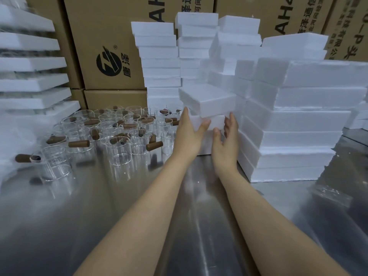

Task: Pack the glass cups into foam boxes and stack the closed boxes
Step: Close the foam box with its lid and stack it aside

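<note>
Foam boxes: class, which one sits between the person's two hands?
The second box down in the low middle stack, under its skewed top box; left hand and right hand flank it alone.

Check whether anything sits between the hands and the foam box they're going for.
Nothing visible does. The left hand lies against the foam box on its left side, and the right hand is at its right edge. The top box lies askew on it, and the tall stack stands close on the right.
</note>
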Action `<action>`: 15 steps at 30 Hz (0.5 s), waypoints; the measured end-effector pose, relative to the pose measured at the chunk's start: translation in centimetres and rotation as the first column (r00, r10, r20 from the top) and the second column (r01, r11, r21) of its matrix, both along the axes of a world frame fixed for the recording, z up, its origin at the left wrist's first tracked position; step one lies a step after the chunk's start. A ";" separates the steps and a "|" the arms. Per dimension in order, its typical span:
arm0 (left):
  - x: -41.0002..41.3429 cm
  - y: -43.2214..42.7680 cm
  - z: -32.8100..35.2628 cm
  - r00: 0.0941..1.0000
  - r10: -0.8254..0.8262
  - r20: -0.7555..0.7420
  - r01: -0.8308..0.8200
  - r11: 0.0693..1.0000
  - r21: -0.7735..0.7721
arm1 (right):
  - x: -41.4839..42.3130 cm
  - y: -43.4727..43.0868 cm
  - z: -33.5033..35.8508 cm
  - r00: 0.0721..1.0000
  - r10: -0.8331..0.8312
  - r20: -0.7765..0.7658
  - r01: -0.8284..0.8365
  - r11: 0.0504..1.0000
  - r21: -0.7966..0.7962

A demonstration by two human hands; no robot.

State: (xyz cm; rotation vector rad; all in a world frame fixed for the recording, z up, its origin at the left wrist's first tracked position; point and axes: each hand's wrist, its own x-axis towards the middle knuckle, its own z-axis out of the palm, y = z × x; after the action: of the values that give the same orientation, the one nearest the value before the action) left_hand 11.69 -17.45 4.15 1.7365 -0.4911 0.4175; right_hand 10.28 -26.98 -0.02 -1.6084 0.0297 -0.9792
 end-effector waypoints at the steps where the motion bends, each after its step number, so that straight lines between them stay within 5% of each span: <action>1: 0.0 0.0 0.1 1.000 0.000 -0.019 0.000 1.000 -0.008 | 0.1 0.0 0.1 1.000 -0.005 0.007 0.005 1.000 -0.002; 15: 0.9 0.1 0.2 0.997 0.019 -0.070 -0.016 0.999 0.048 | 1.5 -0.6 0.4 0.998 -0.008 0.069 0.015 0.994 -0.108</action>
State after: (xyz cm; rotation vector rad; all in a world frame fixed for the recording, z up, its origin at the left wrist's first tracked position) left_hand 12.63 -17.33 4.32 1.7961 -0.4381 0.3585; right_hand 11.80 -27.60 0.40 -1.6736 -0.0625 -1.0598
